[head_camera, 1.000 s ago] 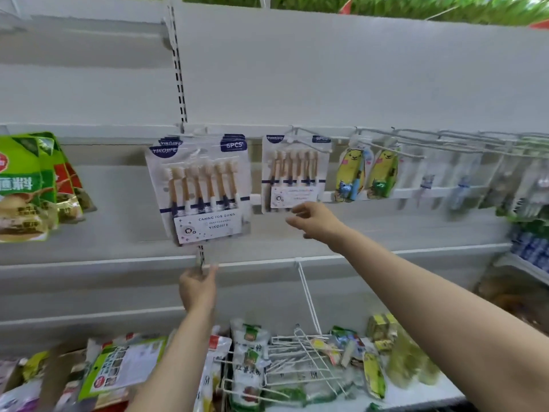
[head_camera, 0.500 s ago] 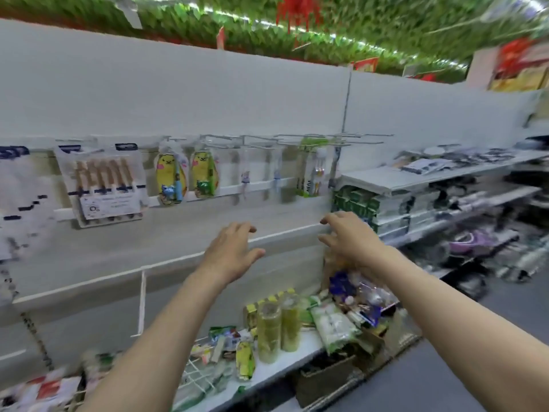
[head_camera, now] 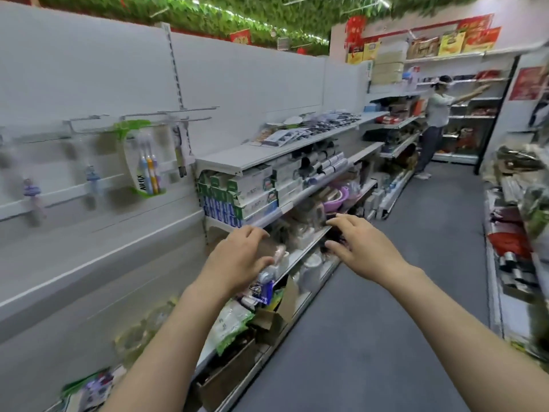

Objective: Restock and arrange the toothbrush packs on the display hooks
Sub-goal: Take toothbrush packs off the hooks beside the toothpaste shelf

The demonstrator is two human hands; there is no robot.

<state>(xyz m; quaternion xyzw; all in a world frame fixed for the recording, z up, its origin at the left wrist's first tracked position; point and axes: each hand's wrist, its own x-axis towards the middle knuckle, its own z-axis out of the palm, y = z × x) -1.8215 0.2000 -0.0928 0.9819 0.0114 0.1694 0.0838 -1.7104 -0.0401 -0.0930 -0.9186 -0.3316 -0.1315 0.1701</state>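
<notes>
Hanging toothbrush pack (head_camera: 142,157) sits well left of both empty hands' fingers (head_camera: 341,223).

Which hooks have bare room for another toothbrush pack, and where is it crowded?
Free: the wire hooks right of the green toothbrush pack, and the hook left of it. Crowded: the shelf of stacked boxes and the cluttered lower shelves beneath both empty hands, left hand, right hand.

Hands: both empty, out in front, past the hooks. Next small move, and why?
Probably reach down to the stock on the lower shelf for another pack. Both the left hand and right hand hold nothing, and several display hooks hang bare beside the green toothbrush pack.
</notes>
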